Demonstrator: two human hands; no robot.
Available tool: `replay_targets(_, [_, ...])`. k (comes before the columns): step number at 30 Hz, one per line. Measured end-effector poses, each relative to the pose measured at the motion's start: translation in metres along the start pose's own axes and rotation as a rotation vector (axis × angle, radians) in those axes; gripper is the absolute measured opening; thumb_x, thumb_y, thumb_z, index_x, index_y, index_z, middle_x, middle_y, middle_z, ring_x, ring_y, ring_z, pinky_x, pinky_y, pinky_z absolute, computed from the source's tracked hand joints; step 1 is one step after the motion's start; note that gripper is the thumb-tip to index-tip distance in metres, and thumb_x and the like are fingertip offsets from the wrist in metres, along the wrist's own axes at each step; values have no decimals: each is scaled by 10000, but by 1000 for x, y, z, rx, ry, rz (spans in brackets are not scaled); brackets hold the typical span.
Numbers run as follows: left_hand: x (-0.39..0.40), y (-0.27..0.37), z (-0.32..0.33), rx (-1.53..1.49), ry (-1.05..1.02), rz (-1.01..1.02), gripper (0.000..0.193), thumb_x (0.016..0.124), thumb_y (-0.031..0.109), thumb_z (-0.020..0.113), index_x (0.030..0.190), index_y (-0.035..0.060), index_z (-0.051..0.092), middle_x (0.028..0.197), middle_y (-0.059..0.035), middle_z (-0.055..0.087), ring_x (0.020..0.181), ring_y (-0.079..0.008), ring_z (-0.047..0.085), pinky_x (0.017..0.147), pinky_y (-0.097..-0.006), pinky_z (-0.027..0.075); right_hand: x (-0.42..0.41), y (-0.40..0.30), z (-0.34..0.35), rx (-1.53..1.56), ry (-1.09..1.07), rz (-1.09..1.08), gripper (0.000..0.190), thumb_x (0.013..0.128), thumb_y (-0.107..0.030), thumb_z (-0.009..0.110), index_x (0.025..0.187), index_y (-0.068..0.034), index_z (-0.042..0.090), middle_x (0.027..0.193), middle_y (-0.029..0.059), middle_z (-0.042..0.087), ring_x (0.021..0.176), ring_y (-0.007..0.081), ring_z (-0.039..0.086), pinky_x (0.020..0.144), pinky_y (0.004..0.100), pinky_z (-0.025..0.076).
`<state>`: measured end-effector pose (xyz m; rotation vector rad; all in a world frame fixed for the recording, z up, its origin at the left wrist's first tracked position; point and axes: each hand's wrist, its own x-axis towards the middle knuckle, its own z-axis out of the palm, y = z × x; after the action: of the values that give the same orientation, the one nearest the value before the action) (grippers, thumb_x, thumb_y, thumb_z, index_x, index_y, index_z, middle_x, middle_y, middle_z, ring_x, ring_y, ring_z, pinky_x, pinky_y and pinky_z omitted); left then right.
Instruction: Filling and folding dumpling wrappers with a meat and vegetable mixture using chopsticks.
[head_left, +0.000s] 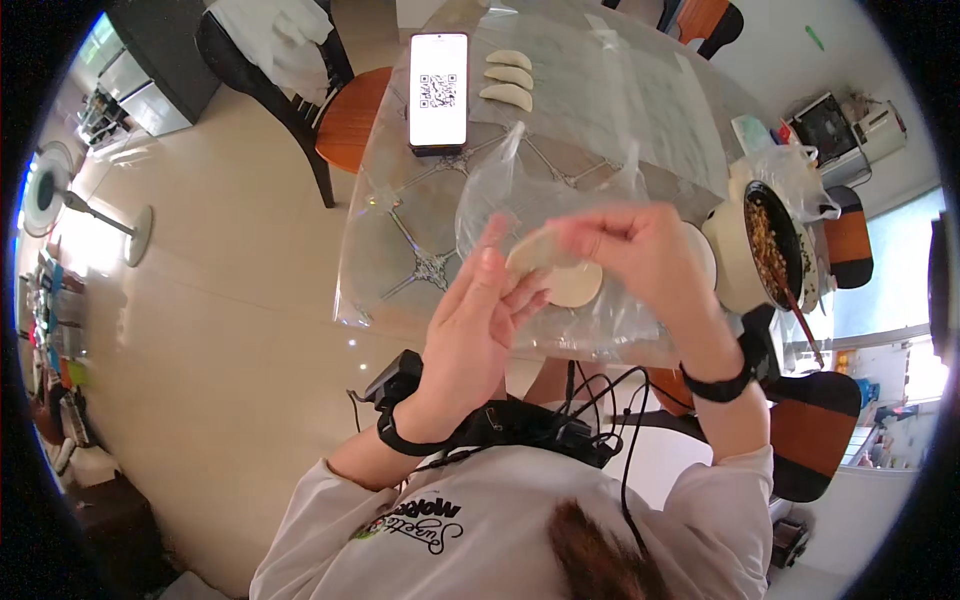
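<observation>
A pale piece of dough (534, 252), probably a dumpling wrapper, is held between my two hands above the table. My left hand (474, 319) supports it from the left, fingers beneath and thumb raised. Pinching its upper right edge is my right hand (622, 236), blurred by motion. Whether filling is inside cannot be seen. Below them a flat round dough wrapper (576, 289) lies on a clear plastic bag (487, 176), partly hidden by my hands. Several folded dumplings (508, 77), three in a row, rest at the far side of the table.
A phone (438, 124) showing a printed-style code stands beside the dumplings. To the right, a dark bowl of chopped filling (766, 240) with chopsticks (804, 326) sits by a cream pot (726, 259). Cables (615, 405) hang at my waist. Chairs (356, 112) surround the plastic-covered table (660, 105).
</observation>
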<state>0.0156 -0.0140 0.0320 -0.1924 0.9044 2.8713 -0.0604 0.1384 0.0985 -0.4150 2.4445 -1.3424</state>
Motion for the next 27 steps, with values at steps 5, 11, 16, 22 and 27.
replay_targets(5, [14, 28, -29, 213, 118, 211, 504, 966, 292, 368, 1378, 15, 281, 1365, -156, 399, 1227, -295, 432, 978, -344, 337, 98, 9, -40, 64, 125, 94, 289, 860, -252, 604, 1046, -34, 643, 930, 23, 645, 825, 90, 596, 762, 242, 477])
replay_targets(11, [29, 42, -76, 534, 257, 593, 416, 955, 120, 386, 1334, -30, 301, 1387, -165, 336, 1252, -274, 387, 1032, -365, 292, 229, 31, -87, 31, 243, -25, 300, 847, -289, 622, 1032, -55, 652, 919, -4, 637, 810, 80, 580, 773, 237, 464])
replay_targets(16, [39, 34, -103, 826, 309, 683, 396, 966, 149, 365, 1321, -20, 319, 1398, -181, 324, 1257, -294, 379, 1050, -394, 289, 324, 75, -90, -33, 246, 62, 264, 839, -279, 640, 1004, -76, 669, 880, -2, 642, 756, 86, 584, 714, 243, 481])
replay_targets(22, [38, 32, -106, 925, 328, 571, 431, 947, 184, 398, 1293, -60, 318, 1380, -271, 285, 1301, -358, 295, 1055, -484, 254, 382, 104, -80, -48, 152, 3, 303, 823, -305, 655, 996, -57, 674, 879, 9, 648, 752, 98, 591, 689, 242, 485])
replay_targets(27, [38, 30, -110, 870, 323, 566, 413, 952, 216, 390, 1257, -61, 366, 1369, -297, 291, 1304, -381, 285, 1039, -508, 273, 409, 123, -76, -273, 144, -8, 377, 800, -344, 666, 1010, -31, 665, 895, 31, 654, 769, 126, 604, 702, 271, 491])
